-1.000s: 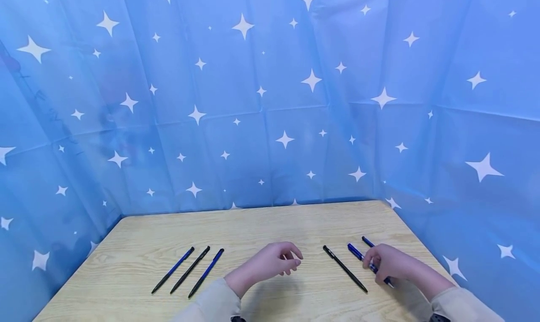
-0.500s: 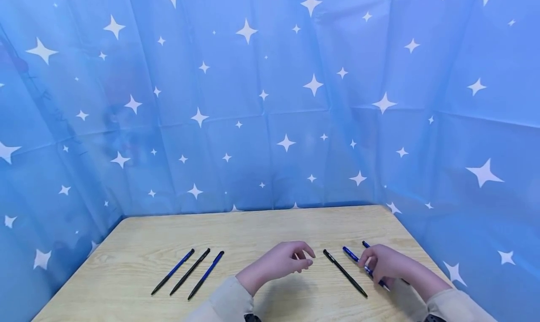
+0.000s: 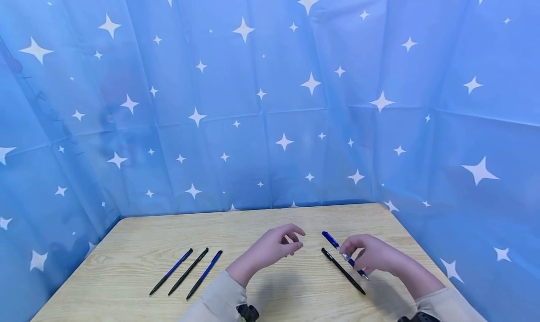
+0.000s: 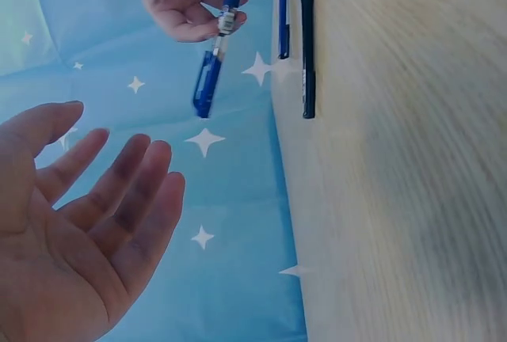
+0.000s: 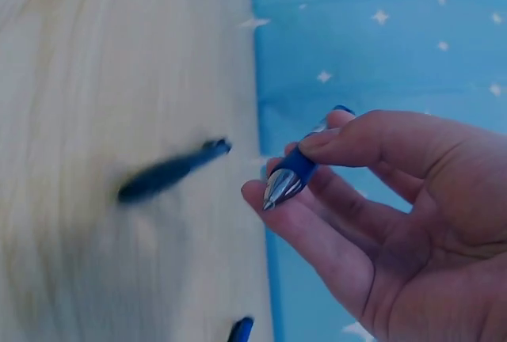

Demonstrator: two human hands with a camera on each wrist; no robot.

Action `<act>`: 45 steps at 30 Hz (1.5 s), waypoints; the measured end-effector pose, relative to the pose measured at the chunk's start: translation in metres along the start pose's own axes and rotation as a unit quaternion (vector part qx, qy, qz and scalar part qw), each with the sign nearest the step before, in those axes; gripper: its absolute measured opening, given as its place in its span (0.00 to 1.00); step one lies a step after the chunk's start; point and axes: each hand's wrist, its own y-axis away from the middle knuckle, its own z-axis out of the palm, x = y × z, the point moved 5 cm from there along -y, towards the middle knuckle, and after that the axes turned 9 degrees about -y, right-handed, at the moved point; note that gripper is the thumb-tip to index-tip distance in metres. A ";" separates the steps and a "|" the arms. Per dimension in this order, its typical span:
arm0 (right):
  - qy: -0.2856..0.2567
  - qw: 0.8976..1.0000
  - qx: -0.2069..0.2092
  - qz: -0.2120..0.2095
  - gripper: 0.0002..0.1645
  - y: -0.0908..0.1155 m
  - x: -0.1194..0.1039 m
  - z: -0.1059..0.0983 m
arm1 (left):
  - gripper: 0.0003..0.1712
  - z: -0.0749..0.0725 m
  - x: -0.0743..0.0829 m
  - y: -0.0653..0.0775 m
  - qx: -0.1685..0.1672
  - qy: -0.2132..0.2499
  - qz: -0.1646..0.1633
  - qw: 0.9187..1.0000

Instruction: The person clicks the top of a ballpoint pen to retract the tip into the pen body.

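Note:
My right hand (image 3: 375, 254) pinches a blue ballpoint pen (image 3: 330, 239) between thumb and fingers, lifted off the table. Its silver tip shows in the right wrist view, and its blue clip end (image 4: 206, 85) points toward my left hand in the left wrist view. My left hand (image 3: 272, 247) hovers over the middle of the table, fingers loosely spread and holding nothing. Just below the held pen, a black pen (image 3: 343, 271) lies slanted on the wood. Another blue pen (image 4: 283, 9) lies beyond it; in the head view my right hand hides that one.
Three pens lie side by side at the left: a blue-and-black one (image 3: 171, 271), a black one (image 3: 188, 271) and another blue-and-black one (image 3: 204, 274). A blue star-patterned curtain (image 3: 261, 125) borders the wooden table (image 3: 139, 237) at its back and sides.
My right hand has lifted the blue pen and carried it left, from between the other two right-hand pens to above the black pen. My left hand moved right, then back left and slightly farther up.

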 end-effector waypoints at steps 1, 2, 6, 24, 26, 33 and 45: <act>-0.007 1.000 0.000 -0.004 0.23 -0.001 -0.003 0.002 | 0.15 -0.002 -0.001 0.000 0.005 0.002 -0.002 1.000; -0.014 1.000 0.002 -0.007 0.23 -0.002 -0.006 0.004 | 0.16 -0.003 -0.001 0.000 0.009 0.005 -0.003 1.000; -0.026 0.999 0.006 -0.019 0.22 -0.005 -0.019 0.011 | 0.19 -0.008 0.000 0.000 0.023 0.009 -0.001 1.000; -0.070 0.991 0.005 -0.117 0.19 -0.013 -0.058 0.039 | 0.28 -0.028 0.008 0.004 0.149 0.020 0.018 0.988; -0.069 0.990 0.010 -0.122 0.19 -0.013 -0.060 0.042 | 0.27 -0.028 0.009 0.004 0.156 0.029 0.023 0.987; -0.086 0.989 0.033 -0.118 0.19 -0.014 -0.065 0.052 | 0.19 -0.030 0.016 0.006 0.188 0.083 0.031 0.978; -0.115 0.979 0.083 -0.149 0.14 -0.019 -0.073 0.064 | 0.23 -0.031 0.033 0.012 0.195 0.243 0.064 0.948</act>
